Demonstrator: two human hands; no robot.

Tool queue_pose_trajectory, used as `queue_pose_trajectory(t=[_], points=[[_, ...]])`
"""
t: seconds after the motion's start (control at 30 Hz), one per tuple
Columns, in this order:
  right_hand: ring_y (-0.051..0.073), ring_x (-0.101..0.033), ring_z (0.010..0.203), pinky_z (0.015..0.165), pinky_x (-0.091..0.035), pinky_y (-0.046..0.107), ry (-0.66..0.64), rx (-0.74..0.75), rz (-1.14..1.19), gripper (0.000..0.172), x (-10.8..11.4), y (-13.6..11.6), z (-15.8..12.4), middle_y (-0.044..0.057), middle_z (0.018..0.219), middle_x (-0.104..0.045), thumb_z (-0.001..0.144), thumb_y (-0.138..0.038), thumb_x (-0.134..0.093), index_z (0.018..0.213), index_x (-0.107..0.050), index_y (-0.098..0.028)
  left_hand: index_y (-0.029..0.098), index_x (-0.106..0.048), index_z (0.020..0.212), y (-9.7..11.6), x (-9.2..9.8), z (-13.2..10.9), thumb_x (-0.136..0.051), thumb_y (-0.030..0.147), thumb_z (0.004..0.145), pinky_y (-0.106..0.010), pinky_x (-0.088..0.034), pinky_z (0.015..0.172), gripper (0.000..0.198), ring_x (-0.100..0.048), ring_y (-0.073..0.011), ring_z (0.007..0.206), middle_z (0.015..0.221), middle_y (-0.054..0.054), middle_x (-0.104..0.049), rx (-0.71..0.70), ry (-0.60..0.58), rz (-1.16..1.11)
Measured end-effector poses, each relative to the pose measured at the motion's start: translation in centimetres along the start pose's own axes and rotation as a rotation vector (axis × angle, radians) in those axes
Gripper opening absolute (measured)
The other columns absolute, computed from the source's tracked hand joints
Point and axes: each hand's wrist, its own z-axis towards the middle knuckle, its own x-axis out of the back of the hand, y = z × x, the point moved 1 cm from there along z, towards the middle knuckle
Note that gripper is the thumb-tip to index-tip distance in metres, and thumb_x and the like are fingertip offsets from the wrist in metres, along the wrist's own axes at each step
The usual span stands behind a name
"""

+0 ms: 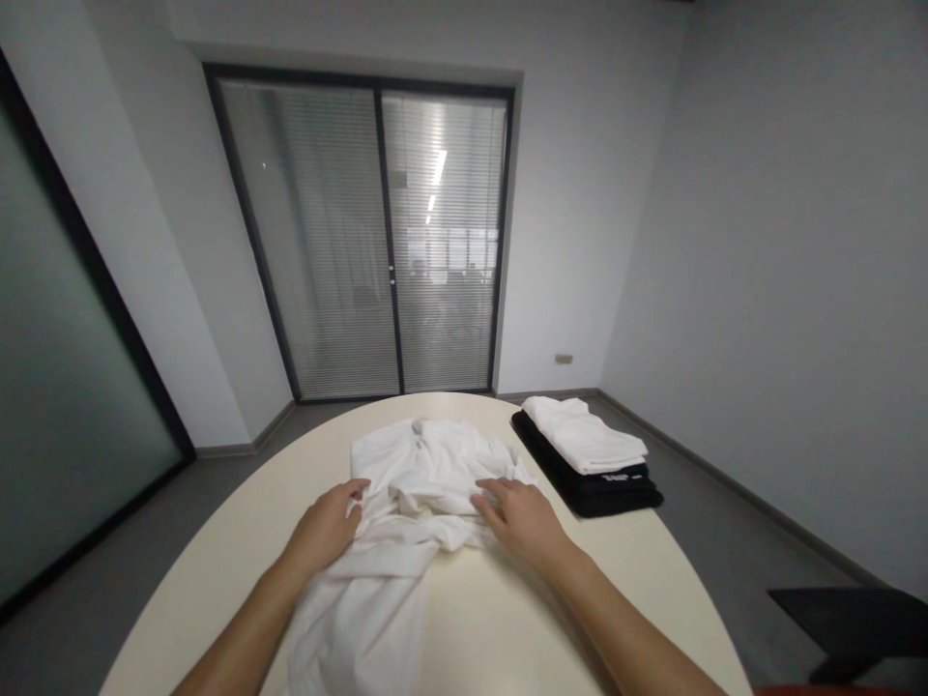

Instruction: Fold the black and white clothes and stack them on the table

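Note:
A crumpled white garment (442, 464) is spread over the middle of the table, with a long part of it trailing toward me at the lower left. At its left edge is my left hand (326, 527), thumb and fingers apart, fingertips by the cloth. My right hand (518, 517) reaches over the garment's right side, its fingers stretched out and touching the fabric, without a visible grip. Loose folds bunch up between both hands. The garment's exact kind cannot be made out.
The round cream table (478, 628) bears a stack at the right: folded white cloth (587, 435) on top of folded black cloth (558, 474). A black chair part (855, 619) stands at the lower right. Beyond are glass doors (362, 242) with blinds.

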Motion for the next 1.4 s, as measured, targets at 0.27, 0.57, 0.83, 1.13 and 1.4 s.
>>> queue_pose_trajectory(t=[0.27,0.57,0.83,1.13,1.4], points=[[0.026,-0.064,0.105,0.102,-0.034,0.044,-0.029,-0.043,-0.167,0.030,-1.9,2.5,0.5,0.013,0.113,-0.071,0.098,-0.029,-0.045,0.120,-0.063,-0.020,0.018,-0.066,0.098,-3.1,2.6,2.1,-0.045,0.037,0.082,-0.038,-0.049,0.093,0.033,-0.066,-0.0267,0.099,0.104,-0.010,-0.073,0.125,0.393,-0.178],[0.024,-0.062,0.098,0.088,-0.041,0.035,0.021,0.010,-0.085,0.029,-0.7,-0.5,0.6,0.011,0.108,-0.068,0.096,-0.027,-0.046,0.118,-0.064,-0.022,0.019,-0.066,0.108,1.1,2.6,0.2,-0.047,0.039,0.089,-0.038,-0.046,0.101,0.034,-0.061,-0.0259,0.108,0.119,-0.011,-0.064,-0.095,0.358,-0.033],[0.024,-0.059,0.112,0.104,-0.036,0.042,-0.137,0.180,0.079,0.026,-2.7,-1.8,-0.7,0.009,0.118,-0.065,0.096,-0.025,-0.044,0.117,-0.060,-0.022,0.023,-0.072,0.112,2.4,0.2,-1.3,-0.058,0.038,0.086,-0.036,-0.043,0.105,0.033,-0.062,-0.0248,0.113,0.121,-0.007,-0.070,-0.339,-0.237,-0.175],[0.025,-0.058,0.110,0.095,-0.039,0.035,0.028,0.043,-0.050,0.024,-2.2,2.8,2.3,0.012,0.107,-0.070,0.092,-0.014,-0.047,0.106,-0.066,-0.015,0.020,-0.068,0.109,2.8,-0.2,-1.2,-0.049,0.041,0.091,-0.036,-0.043,0.101,0.033,-0.061,-0.0248,0.108,0.112,-0.009,-0.068,-0.314,-0.268,-0.164],[0.021,-0.062,0.092,0.078,-0.041,0.026,0.080,-0.041,0.054,0.017,0.7,4.3,1.4,0.008,0.093,-0.070,0.085,-0.015,-0.055,0.091,-0.070,-0.019,0.020,-0.069,0.090,2.6,1.6,-0.4,-0.041,0.055,0.092,-0.037,-0.046,0.096,0.045,-0.064,-0.0268,0.098,0.097,-0.007,-0.073,-0.161,-0.152,-0.280]])
